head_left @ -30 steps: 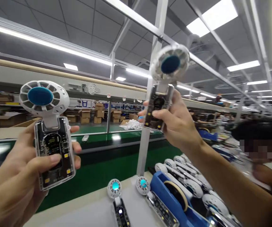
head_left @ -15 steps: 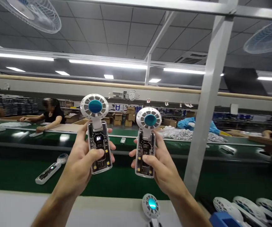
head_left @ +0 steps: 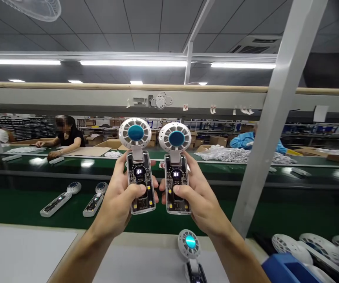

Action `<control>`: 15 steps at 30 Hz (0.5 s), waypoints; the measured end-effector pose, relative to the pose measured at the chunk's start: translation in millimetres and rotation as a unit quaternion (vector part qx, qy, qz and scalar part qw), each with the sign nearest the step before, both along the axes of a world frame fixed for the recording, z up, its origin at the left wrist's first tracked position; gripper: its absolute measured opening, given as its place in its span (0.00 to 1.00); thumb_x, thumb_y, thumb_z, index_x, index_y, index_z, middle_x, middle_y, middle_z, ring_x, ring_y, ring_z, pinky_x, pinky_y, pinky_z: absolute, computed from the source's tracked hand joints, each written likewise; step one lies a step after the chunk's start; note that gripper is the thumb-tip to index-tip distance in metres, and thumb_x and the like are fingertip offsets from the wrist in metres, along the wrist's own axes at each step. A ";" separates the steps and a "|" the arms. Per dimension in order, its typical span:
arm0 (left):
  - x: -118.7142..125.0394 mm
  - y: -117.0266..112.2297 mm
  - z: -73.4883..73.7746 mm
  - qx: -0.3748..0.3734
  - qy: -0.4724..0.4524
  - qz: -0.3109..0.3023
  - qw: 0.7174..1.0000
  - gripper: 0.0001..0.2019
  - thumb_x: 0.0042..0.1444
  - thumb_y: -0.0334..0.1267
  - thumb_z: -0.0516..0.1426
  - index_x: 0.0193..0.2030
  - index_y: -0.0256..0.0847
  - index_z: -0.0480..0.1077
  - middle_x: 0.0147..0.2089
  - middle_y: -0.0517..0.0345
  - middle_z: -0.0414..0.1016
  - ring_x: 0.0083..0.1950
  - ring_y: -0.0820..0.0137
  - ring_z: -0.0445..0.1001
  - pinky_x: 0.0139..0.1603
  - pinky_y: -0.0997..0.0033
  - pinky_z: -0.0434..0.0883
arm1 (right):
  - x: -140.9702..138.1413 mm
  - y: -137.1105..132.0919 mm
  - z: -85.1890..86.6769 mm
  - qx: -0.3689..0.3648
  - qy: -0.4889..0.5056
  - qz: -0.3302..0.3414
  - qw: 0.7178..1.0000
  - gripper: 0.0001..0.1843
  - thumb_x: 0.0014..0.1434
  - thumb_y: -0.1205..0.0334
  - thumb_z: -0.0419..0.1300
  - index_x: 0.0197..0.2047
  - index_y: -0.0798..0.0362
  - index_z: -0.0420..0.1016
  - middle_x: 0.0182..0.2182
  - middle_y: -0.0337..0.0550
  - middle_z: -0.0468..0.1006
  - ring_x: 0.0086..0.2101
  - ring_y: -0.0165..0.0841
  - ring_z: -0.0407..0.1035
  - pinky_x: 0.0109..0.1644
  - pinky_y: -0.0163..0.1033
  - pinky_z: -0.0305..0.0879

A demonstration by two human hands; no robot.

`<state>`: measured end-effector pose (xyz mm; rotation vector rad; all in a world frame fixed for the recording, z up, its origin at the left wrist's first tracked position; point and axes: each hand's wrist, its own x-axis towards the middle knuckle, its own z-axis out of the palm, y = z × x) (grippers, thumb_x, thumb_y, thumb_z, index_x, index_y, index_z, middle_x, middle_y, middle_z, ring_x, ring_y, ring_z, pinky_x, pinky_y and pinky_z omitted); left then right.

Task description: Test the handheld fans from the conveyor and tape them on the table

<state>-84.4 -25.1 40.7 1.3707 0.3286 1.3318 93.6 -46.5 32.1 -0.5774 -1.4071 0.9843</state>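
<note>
Well, left hand (head_left: 114, 204): we curl it round the back of a white fan (head_left: 138, 155), thumb lying on the clear front, fingertips showing past the edge.
Right hand (head_left: 201, 200): we grip a second fan (head_left: 175, 156) the same way, thumb on its front.
Gap: both fans are up in the air before us, side by side, their heads close but apart.
Lit digits: both small screens (head_left: 139, 171) glow, so we judge that switching on is done for each; whether any blades turn, we cannot tell. Neither fan is set down yet.
Heads and handles: long axes run nearly upright, heads up, handles down, blue discs facing us; the left one leans slightly, its head toward our left.
Green belt (head_left: 163, 226): to our left lie two more fans, a nearer-left one (head_left: 57, 201) and its neighbour (head_left: 95, 199), heads pointing away and rightward.
White bench (head_left: 145, 259): a fan with a glowing disc (head_left: 184, 246) lies here, head toward the belt, handle cut off by the view.
Right corner: several white fans (head_left: 290, 247) lie beside a blue plastic piece (head_left: 287, 271).
Far side: a worker in black (head_left: 72, 135) and one in blue sit beyond the belt.
</note>
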 end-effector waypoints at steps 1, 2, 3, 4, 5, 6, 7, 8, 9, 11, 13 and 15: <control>0.4 0.2 0.1 -0.006 -0.003 -0.006 1.000 0.28 0.53 0.31 0.59 0.61 0.42 0.57 0.37 0.56 0.76 0.30 0.66 0.77 0.31 0.67 0.75 | 0.5 0.2 -0.1 -0.004 0.006 -0.001 1.000 0.41 0.62 0.66 0.59 0.72 0.39 0.46 0.46 0.43 0.77 0.33 0.34 0.75 0.35 0.42 0.75; 0.7 0.3 0.2 -0.009 -0.006 -0.012 1.000 0.27 0.53 0.32 0.59 0.60 0.41 0.58 0.36 0.56 0.76 0.29 0.67 0.77 0.31 0.68 0.75 | 0.8 0.2 0.0 -0.008 0.008 0.000 1.000 0.41 0.62 0.66 0.59 0.72 0.40 0.45 0.43 0.42 0.78 0.32 0.33 0.75 0.35 0.42 0.75; 0.8 0.3 0.4 -0.012 -0.012 -0.016 1.000 0.27 0.54 0.32 0.59 0.60 0.41 0.58 0.36 0.56 0.76 0.29 0.67 0.77 0.31 0.68 0.75 | 1.0 -0.2 0.4 -0.012 0.009 -0.001 1.000 0.42 0.61 0.65 0.60 0.73 0.40 0.44 0.40 0.41 0.78 0.31 0.33 0.75 0.36 0.42 0.75; 0.7 0.3 0.6 -0.016 -0.019 -0.016 1.000 0.27 0.54 0.32 0.59 0.61 0.41 0.58 0.36 0.56 0.76 0.30 0.67 0.77 0.32 0.68 0.75 | 1.1 -0.9 1.1 -0.016 0.010 -0.005 1.000 0.43 0.62 0.65 0.60 0.73 0.40 0.42 0.38 0.40 0.78 0.31 0.33 0.75 0.37 0.42 0.75; 0.5 0.4 0.8 -0.022 -0.027 -0.013 0.999 0.28 0.55 0.32 0.59 0.62 0.42 0.57 0.37 0.56 0.76 0.30 0.68 0.77 0.33 0.67 0.76 | 1.1 -1.9 2.0 -0.020 0.013 -0.013 1.000 0.44 0.62 0.64 0.60 0.73 0.40 0.41 0.38 0.40 0.78 0.33 0.34 0.75 0.38 0.42 0.75; 0.1 0.5 0.8 -0.026 -0.032 -0.013 0.999 0.29 0.55 0.33 0.60 0.63 0.43 0.56 0.38 0.56 0.76 0.31 0.68 0.78 0.34 0.67 0.76 | 1.1 -3.0 3.2 -0.025 0.015 -0.020 0.999 0.45 0.61 0.63 0.61 0.73 0.40 0.41 0.39 0.40 0.78 0.34 0.34 0.76 0.39 0.42 0.75; -0.4 0.7 0.8 -0.028 -0.034 -0.016 0.999 0.30 0.55 0.33 0.60 0.64 0.43 0.55 0.39 0.55 0.77 0.32 0.67 0.78 0.36 0.66 0.77 | 1.1 -4.2 4.4 -0.030 0.017 -0.023 0.999 0.45 0.60 0.64 0.61 0.74 0.40 0.41 0.39 0.40 0.79 0.35 0.35 0.76 0.39 0.41 0.75; -0.9 1.1 0.5 -0.028 -0.032 -0.022 0.999 0.31 0.55 0.32 0.61 0.64 0.44 0.55 0.39 0.55 0.77 0.33 0.67 0.78 0.36 0.66 0.77 | 1.2 -5.1 5.5 -0.032 0.017 -0.026 0.999 0.46 0.59 0.64 0.61 0.74 0.40 0.41 0.40 0.40 0.78 0.36 0.35 0.76 0.39 0.41 0.75; -1.4 1.6 0.2 -0.024 -0.028 -0.028 0.999 0.32 0.54 0.31 0.61 0.64 0.43 0.54 0.39 0.55 0.77 0.33 0.67 0.79 0.36 0.66 0.77 | 1.5 -5.9 6.3 -0.031 0.015 -0.026 0.999 0.47 0.58 0.65 0.62 0.74 0.41 0.42 0.40 0.40 0.78 0.35 0.35 0.76 0.39 0.41 0.75; -2.1 2.5 -0.9 -0.014 -0.023 -0.036 0.999 0.34 0.52 0.29 0.61 0.64 0.43 0.53 0.40 0.55 0.77 0.32 0.67 0.78 0.34 0.69 0.76 | 2.3 -6.2 6.9 -0.027 0.007 -0.027 0.999 0.49 0.56 0.67 0.62 0.74 0.41 0.42 0.42 0.41 0.78 0.35 0.35 0.76 0.39 0.42 0.75; -1.9 3.1 -1.9 -0.009 -0.023 -0.029 0.999 0.36 0.51 0.28 0.62 0.65 0.44 0.52 0.41 0.55 0.77 0.32 0.67 0.78 0.34 0.69 0.76 | 3.4 -4.9 6.2 -0.021 0.004 -0.034 0.999 0.49 0.56 0.67 0.63 0.74 0.41 0.43 0.44 0.42 0.78 0.35 0.35 0.75 0.39 0.42 0.76; -1.3 3.3 -2.6 -0.009 -0.017 -0.019 1.000 0.36 0.53 0.31 0.62 0.66 0.45 0.51 0.41 0.55 0.77 0.32 0.67 0.79 0.34 0.68 0.77 | 4.8 -2.4 4.8 -0.015 0.003 -0.031 0.999 0.48 0.57 0.65 0.64 0.74 0.42 0.43 0.43 0.43 0.78 0.34 0.35 0.76 0.38 0.42 0.75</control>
